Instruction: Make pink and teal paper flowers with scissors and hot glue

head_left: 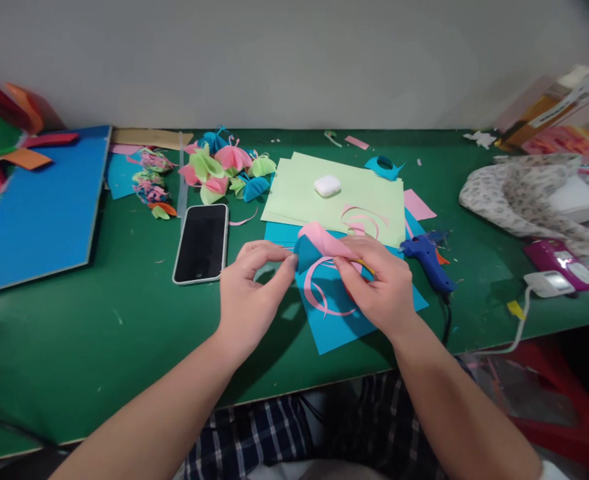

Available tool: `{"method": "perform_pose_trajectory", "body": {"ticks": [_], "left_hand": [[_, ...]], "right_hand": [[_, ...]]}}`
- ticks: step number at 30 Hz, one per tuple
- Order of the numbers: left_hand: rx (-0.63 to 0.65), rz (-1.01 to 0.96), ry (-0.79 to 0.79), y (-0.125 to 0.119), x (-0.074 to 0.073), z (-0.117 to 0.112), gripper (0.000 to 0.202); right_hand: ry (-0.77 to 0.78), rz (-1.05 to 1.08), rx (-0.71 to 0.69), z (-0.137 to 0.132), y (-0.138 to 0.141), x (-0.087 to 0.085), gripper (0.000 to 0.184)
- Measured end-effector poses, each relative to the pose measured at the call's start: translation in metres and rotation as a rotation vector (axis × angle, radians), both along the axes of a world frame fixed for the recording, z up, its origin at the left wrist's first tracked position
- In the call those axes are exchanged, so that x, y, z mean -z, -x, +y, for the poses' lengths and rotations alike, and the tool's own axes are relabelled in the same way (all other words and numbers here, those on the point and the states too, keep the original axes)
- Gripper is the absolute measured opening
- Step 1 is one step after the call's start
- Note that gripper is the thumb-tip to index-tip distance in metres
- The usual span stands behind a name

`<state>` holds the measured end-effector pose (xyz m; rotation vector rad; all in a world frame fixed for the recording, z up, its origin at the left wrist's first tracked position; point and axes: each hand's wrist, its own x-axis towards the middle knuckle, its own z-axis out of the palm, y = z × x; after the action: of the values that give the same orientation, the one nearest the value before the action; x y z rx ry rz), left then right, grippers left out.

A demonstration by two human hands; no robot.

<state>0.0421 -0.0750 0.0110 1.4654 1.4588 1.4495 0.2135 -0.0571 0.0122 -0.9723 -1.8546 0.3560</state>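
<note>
My left hand is closed in a pinch at the blue edge of a folded pink-and-blue paper piece. Opposite it, my right hand grips the pink side between thumb and fingers. The piece is held above blue paper sheets. Curled pink paper strips lie on those sheets, under the hands. A yellow-orange curved part shows beside my right fingers; most of it is hidden, so its kind is unclear. Pale green sheets lie just beyond, with a white earbud case on top.
A phone lies left of my hands. Behind it are several folded paper butterflies. A blue glue gun with a cord lies at the right. A blue board stands far left; a patterned cloth lies far right.
</note>
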Motion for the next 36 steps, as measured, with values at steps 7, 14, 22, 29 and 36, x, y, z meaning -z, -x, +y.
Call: {"method": "perform_pose_trajectory", "body": {"ticks": [7,14,22,29,36], "left_hand": [[0.0,-0.001,0.013,0.0006,0.0016,0.0006,0.006],[0.001,0.009,0.035,0.0004,0.0008,0.0008,0.007],[0.018,0.002,0.065,0.0008,-0.0005,0.0022,0.006],[0.036,-0.018,0.094,0.0011,-0.0011,0.002,0.007],[0.043,0.048,0.06,0.0016,-0.0039,0.0009,0.008]], "right_hand": [[-0.017,-0.019,-0.023,0.0005,0.001,0.0002,0.02],[-0.004,-0.014,-0.038,0.0001,0.0004,-0.0004,0.023],[0.089,0.045,-0.057,-0.0017,0.0014,-0.0031,0.022],[0.185,0.131,-0.049,-0.0038,0.0016,-0.0013,0.02],[0.269,0.228,-0.079,-0.0016,0.0002,0.0028,0.019]]}}
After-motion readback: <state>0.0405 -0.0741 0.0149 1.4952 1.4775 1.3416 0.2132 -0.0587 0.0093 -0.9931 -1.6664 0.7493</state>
